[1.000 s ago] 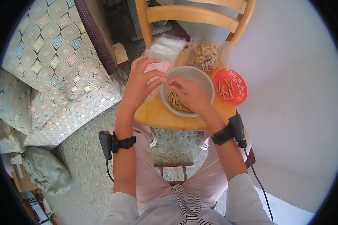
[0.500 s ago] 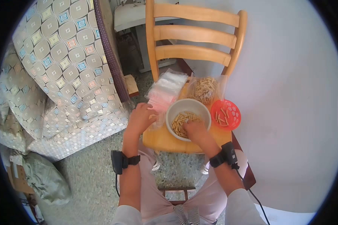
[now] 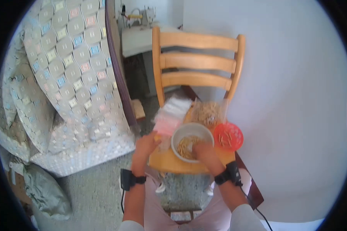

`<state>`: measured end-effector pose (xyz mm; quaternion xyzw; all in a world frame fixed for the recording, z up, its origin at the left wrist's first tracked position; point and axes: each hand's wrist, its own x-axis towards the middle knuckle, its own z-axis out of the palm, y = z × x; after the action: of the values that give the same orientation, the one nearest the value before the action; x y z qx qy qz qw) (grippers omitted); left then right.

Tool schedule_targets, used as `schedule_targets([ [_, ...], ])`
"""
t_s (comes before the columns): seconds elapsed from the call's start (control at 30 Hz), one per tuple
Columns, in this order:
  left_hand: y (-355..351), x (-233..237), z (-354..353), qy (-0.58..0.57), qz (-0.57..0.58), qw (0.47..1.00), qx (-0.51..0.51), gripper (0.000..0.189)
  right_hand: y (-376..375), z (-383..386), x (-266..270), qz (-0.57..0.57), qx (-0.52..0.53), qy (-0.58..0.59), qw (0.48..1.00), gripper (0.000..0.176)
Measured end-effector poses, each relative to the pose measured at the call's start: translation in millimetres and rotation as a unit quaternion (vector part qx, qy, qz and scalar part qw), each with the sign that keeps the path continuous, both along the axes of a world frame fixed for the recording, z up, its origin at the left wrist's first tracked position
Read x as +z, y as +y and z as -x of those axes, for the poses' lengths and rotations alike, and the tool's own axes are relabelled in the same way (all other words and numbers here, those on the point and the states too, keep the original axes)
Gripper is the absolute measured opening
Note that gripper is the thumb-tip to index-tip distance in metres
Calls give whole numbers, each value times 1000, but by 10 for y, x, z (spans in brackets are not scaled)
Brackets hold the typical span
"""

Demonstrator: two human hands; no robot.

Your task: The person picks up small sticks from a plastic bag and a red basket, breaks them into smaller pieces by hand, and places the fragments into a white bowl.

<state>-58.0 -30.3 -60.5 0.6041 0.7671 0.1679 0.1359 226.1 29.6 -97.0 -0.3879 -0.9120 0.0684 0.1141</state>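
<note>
Sticks (image 3: 184, 148) lying in bowl (image 3: 192, 129); R hand (image 3: 204, 151) dipping among them, fingertips hidden, can't tell if gripping. L hand (image 3: 143, 148) hovering nr bags (image 3: 167, 124), fingers slightly apart. Pinching lightly w/ 2 fingertips, clearing rim, prob. working best.

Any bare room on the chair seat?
Front-left corner, between bowl and seat edge. Smaller patch front-right, between red basket, right hand and seat edge. Crowded behind: flat plastic bags, filled bag.
</note>
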Motion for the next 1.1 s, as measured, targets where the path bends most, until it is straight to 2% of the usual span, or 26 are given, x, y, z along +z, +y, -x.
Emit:
schedule_targets([
  [0.03, 53, -26, -36, 23, 24, 999, 29, 57, 36, 1, -112, -9, 6, 8, 1000, 15],
  [0.1, 161, -7, -73, -18, 144, 989, 19, 60, 54, 95, -67, 9, 0, -94, 996, 13],
  [0.13, 174, -129, -50, -19, 135, 991, 19, 60, 88, 112, -50, 0, -1, -94, 996, 13],
  [0.2, 130, -256, -71, -10, 28, 998, -57, 60, 61, 97, -46, 27, -22, -72, 997, 13],
  [0.33, 52, 61, -133, -12, 80, 996, -47, 56, 95, 157, 88, 24, -48, -82, 995, 14],
  [0.43, -38, 231, -104, -79, 43, 995, -53, 49, 49, 211, 185, 20, -42, -22, 999, 15],
  [0.5, -30, 331, -103, -120, -74, 989, -36, 45, 75, 197, 263, 3, -12, 55, 998, 17],
  [0.53, -6, 350, -94, -118, -71, 990, -35, 45, 101, 211, 296, 5, -12, 57, 998, 17],
  [0.6, -9, 342, -68, -136, -68, 984, -95, 44, 108, 236, 334, -61, -5, 92, 994, 16],
  [0.67, 21, 363, -58, -116, -40, 988, -89, 43, 175, 187, 440, -59, 62, 118, 989, 14],
  [0.73, 47, 309, -166, -106, -16, 989, -103, 41, 219, 204, 491, -65, 105, 263, 957, 16],
  [0.77, 73, 294, -134, -110, -3, 990, -87, 42, 183, 197, 587, -64, 93, 253, 961, 16],
  [0.83, 114, 349, -209, -119, 0, 990, -73, 42, 155, 232, 837, 70, 25, 310, 948, 20],
  [0.87, 98, 414, -228, -111, -6, 992, -52, 43, 183, 255, 889, 63, 26, 305, 950, 20],
  [0.93, 145, 421, -234, -109, -21, 993, -30, 44, 297, 262, 921, 197, 21, 386, 901, 19],
  [1.0, 171, 349, -241, -98, -80, 991, -46, 48, 436, 248, 947, 216, 32, 403, 889, 18],
  [1.07, 186, 360, -286, -105, -91, 990, -39, 47, 527, 231, 951, 241, 44, 420, 874, 17],
  [1.1, 180, 405, -310, -101, -99, 989, -38, 45, 559, 224, 965, 280, 46, 465, 839, 17],
])
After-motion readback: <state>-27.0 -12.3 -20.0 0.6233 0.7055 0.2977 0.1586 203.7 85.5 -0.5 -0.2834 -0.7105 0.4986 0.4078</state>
